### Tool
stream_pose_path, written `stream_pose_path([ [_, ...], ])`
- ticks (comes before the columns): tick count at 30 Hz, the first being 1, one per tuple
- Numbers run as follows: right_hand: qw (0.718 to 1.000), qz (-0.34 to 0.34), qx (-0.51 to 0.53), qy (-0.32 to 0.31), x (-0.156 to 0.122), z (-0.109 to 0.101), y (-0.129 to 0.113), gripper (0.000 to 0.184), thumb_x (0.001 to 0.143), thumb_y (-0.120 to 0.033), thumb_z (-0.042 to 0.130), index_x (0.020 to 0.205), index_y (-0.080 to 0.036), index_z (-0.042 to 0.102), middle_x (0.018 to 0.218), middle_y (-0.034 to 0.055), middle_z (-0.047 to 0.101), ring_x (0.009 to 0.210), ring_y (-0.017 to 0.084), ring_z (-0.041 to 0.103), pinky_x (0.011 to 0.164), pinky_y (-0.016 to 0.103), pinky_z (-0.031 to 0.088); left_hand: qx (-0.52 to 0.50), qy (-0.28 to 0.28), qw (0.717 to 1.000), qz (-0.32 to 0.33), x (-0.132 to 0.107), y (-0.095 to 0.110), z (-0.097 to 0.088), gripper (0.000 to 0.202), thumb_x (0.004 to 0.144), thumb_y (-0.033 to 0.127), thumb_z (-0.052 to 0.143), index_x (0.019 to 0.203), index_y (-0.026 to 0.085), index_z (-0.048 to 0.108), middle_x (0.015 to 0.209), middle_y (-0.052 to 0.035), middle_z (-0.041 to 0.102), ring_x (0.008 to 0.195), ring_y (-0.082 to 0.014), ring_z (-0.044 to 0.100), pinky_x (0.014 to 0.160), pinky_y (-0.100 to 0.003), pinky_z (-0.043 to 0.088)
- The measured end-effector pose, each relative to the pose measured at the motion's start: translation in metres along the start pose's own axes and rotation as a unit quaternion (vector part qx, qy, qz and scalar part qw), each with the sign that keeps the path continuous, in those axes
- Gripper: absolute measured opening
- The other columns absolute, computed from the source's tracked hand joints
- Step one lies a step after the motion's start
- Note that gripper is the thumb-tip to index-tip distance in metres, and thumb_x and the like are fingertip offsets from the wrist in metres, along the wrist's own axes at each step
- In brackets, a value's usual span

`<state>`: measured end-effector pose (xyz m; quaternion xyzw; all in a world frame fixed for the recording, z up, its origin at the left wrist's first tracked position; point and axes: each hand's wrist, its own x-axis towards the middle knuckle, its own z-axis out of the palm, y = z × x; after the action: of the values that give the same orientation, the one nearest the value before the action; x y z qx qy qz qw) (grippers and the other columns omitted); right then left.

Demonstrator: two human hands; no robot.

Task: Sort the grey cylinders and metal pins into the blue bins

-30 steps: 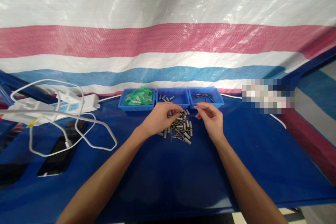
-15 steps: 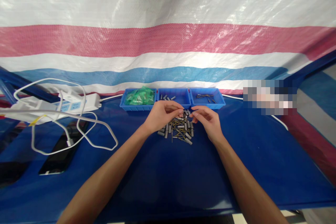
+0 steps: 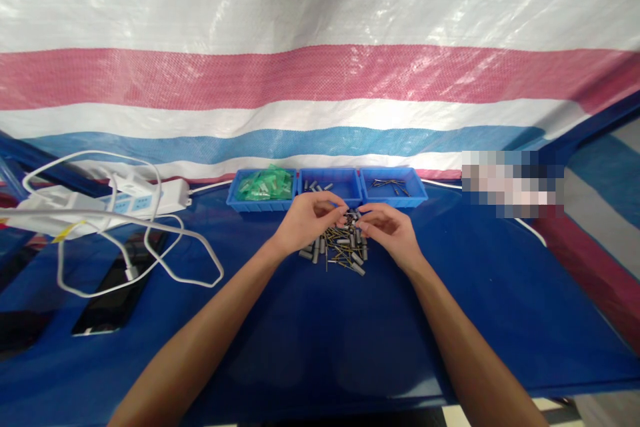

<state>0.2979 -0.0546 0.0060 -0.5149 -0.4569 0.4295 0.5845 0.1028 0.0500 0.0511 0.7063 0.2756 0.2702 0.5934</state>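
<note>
On the table (image 3: 320, 340), tubes (image 3: 357, 258) and pins (image 3: 334, 241) lie loosely heaped
Left hand (image 3: 311, 217) and right hand (image 3: 391, 230) curl their fingers close together over the heap's far end; whether either grips anything cannot be told; just behind, the left bin (image 3: 263, 206) holds a green bag (image 3: 265, 185), the middle bin (image 3: 343, 191) tubes, the right bin (image 3: 397, 203) pins; farther left, a phone (image 3: 105, 307) and a power strip (image 3: 175, 195)

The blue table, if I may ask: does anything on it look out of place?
Yes: white cables sprawl untidily over the phone at left, and grey cylinders lie jumbled with thin pins outside the blue bins.
</note>
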Motion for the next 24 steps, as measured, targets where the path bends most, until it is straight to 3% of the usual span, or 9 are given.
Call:
stream_pose_path([
  [9,1.000,0.015,0.027,0.004,0.0003,0.0024,-0.0014,0.024,0.075,-0.040,0.091,0.088,-0.022,0.082,0.081,0.0039,0.080,0.068,0.018,0.072,0.066,0.030,0.059,0.021,-0.022,1.000,0.004,-0.0016,-0.0005,0.0001,0.022,0.092,0.030,0.071,0.107,0.014,0.071,0.080,-0.0059,0.079,0.072,-0.0174,0.076,0.071,-0.029,0.062],
  [14,0.998,0.020,0.050,0.016,0.0022,0.0022,-0.0009,0.030,0.074,-0.040,0.091,0.099,-0.025,0.082,0.081,0.0029,0.081,0.062,0.017,0.072,0.061,0.030,0.058,0.029,-0.026,0.999,0.013,-0.0024,-0.0009,0.0007,0.022,0.091,0.030,0.072,0.106,0.014,0.071,0.084,-0.0071,0.081,0.078,-0.0194,0.078,0.075,-0.030,0.063],
  [20,0.998,0.025,0.056,0.019,0.0024,0.0020,0.0027,0.022,0.076,-0.039,0.090,0.089,-0.023,0.084,0.076,0.0034,0.080,0.063,0.018,0.072,0.063,0.031,0.058,0.047,-0.033,0.998,0.020,-0.0035,0.0024,0.0045,0.021,0.089,0.029,0.072,0.106,0.016,0.071,0.087,-0.0061,0.082,0.081,-0.0198,0.079,0.078,-0.029,0.063],
  [24,0.997,0.015,0.056,0.040,0.0034,0.0013,0.0033,0.022,0.075,-0.038,0.091,0.090,-0.023,0.084,0.078,0.0036,0.080,0.064,0.019,0.073,0.064,0.032,0.059,0.103,-0.022,0.994,0.023,-0.0033,0.0026,0.0046,0.022,0.092,0.032,0.069,0.107,0.016,0.071,0.086,-0.0050,0.081,0.076,-0.0182,0.077,0.072,-0.027,0.061],
])
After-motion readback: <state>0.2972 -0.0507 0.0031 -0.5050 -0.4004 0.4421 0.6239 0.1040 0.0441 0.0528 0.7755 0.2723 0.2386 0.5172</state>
